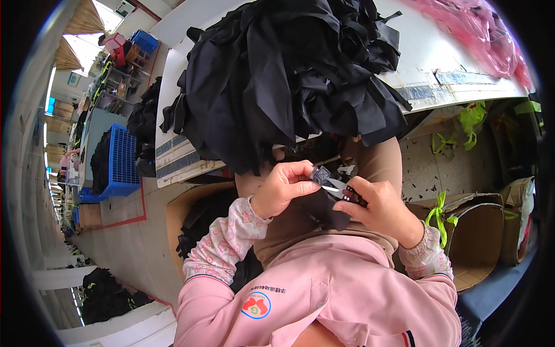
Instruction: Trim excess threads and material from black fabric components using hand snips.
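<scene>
My left hand point(284, 189) is closed, pinching a small dark grey piece with light edges point(320, 174) between thumb and fingertips. My right hand point(378, 205) grips a pair of small scissors point(334, 187) with black handles, their pale blades pointing left. The blades are spread a little, with their tips close to the grey piece; whether they touch it I cannot tell. Black cloth point(321, 209) hangs below both hands over my lap. Just beyond my hands, a big heap of black fabric pieces point(283, 75) covers the near edge of the white table point(416, 52).
Pink plastic sheeting point(471, 34) lies at the table's far right. An open cardboard box point(475, 240) stands at my right, and another cardboard box point(174, 222) with black cloth sits at my left. Farther left is a blue crate point(122, 161). Green ties point(440, 217) hang at the right.
</scene>
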The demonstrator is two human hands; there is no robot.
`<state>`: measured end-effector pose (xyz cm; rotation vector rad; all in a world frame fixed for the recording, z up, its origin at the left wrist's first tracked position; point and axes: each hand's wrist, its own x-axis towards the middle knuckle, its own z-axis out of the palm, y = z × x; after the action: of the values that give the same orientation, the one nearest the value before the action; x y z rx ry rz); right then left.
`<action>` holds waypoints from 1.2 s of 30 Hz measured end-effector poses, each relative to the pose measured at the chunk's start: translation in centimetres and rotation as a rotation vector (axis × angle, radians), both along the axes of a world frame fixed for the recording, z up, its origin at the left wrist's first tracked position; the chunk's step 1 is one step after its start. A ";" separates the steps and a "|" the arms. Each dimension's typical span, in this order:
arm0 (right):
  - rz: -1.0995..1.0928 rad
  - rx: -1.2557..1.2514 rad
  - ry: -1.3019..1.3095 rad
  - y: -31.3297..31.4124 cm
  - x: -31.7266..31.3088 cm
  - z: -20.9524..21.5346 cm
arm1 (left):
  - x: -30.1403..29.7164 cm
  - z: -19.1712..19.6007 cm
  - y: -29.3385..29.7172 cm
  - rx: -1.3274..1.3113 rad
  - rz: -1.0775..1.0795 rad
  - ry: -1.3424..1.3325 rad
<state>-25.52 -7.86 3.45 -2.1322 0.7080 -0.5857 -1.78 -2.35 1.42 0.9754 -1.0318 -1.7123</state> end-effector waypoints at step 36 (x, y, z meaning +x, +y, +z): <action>-0.133 0.088 -0.023 0.2 0.4 -0.4 | -1.2 0.5 1.0 -0.163 0.220 -0.227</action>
<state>-25.09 -7.67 3.07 -2.0057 0.8526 -0.6373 -2.99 -1.38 1.96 1.1497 -1.1440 -1.3396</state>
